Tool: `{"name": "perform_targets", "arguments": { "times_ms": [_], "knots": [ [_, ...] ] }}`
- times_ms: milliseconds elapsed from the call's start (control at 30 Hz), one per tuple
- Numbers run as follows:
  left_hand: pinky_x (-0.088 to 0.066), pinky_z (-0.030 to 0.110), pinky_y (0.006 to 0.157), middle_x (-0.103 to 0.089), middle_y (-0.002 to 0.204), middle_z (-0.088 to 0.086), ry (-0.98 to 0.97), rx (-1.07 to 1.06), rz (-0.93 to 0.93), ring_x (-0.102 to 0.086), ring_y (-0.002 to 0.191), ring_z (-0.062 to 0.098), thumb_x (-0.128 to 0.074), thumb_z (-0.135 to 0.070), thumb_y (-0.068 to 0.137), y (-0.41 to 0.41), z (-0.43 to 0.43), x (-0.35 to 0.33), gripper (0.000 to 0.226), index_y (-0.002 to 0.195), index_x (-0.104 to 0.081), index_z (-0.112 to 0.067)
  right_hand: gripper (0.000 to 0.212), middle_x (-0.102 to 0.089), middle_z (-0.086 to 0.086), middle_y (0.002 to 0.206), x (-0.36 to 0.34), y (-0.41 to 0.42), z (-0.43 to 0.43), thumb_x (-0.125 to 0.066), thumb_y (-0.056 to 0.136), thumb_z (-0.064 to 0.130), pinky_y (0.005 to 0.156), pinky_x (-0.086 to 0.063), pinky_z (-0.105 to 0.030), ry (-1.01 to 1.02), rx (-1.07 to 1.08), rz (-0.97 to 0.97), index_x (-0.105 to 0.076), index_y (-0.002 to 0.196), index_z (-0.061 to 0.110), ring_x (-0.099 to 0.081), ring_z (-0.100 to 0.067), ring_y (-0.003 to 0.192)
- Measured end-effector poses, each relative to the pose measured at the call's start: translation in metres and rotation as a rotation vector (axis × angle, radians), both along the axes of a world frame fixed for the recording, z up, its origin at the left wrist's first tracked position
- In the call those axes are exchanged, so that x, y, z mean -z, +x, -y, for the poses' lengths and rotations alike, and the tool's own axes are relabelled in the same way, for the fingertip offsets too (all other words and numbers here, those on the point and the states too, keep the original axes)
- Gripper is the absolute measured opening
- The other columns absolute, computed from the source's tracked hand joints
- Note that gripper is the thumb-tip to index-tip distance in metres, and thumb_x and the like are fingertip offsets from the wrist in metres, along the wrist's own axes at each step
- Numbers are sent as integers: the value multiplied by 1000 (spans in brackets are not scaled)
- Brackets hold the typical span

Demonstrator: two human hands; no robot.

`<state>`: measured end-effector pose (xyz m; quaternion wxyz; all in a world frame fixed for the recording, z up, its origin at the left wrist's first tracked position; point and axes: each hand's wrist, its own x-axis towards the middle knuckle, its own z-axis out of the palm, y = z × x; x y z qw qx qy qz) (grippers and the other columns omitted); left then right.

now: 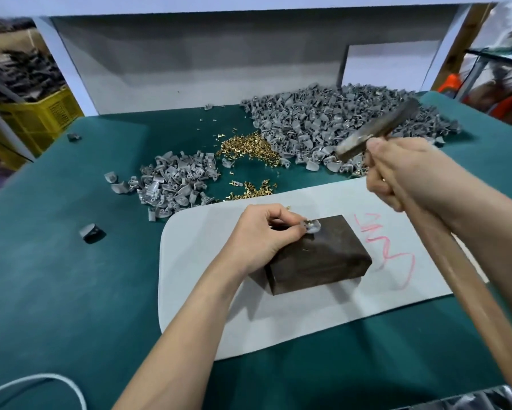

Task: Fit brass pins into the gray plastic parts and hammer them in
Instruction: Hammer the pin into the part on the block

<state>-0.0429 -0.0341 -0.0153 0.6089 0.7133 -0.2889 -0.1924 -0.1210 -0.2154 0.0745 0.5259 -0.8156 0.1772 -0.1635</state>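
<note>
Here, part: a gray part (311,226) with a brass pin (309,222) in it sits on the block's far left corner.
Left hand (266,235): pinches the gray part between thumb and fingertips.
Right hand (402,173): curled round the hammer (376,128) handle, its head raised and blurred.
Block (322,258): dark, on the white mat (308,309).
Piles: spare parts (337,122) toward the worktop's (71,276) far right corner, loose pins (248,147) just beside them.

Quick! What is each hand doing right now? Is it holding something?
Left hand: pinches a gray part on top of the dark block.
Right hand: grips the hammer, raised up.
</note>
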Motion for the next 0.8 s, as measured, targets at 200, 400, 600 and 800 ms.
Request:
{"name": "perform_targets", "arguments": {
  "times_ms": [200,400,600,800],
  "knots": [
    [-47,8,68,-70,83,-10,-1,-5,-28,-63,72,-6,-70,-1,82,-1,0,-1,17,69,-66,-11,30,-31,7,42,73,15,45,-30,99,30,35,-25,-16,1034,-111,-13,-41,75,15,-22,-3,29],
    [-49,11,73,-72,87,-6,16,-28,-45,-64,77,-1,-69,-5,83,-2,-1,-3,15,70,-68,-13,23,-33,10,47,98,6,73,-36,93,26,38,-27,-16,1321,-166,220,-44,74,16,-13,-5,39],
    [-47,9,67,-72,87,-7,39,-62,-65,-62,72,-4,-68,-8,84,-3,1,-5,14,71,-69,-11,21,-32,9,45,99,11,70,-38,92,28,37,-25,-14,1253,-210,153,-44,77,15,-13,-6,36],
    [-46,9,67,-72,83,-11,116,-48,-43,-63,73,-3,-67,-5,84,-7,4,-13,18,68,-68,-12,29,-32,9,44,101,16,70,-33,97,29,36,-24,-14,1331,-191,154,-43,75,14,-21,-5,29]
  ]
}}
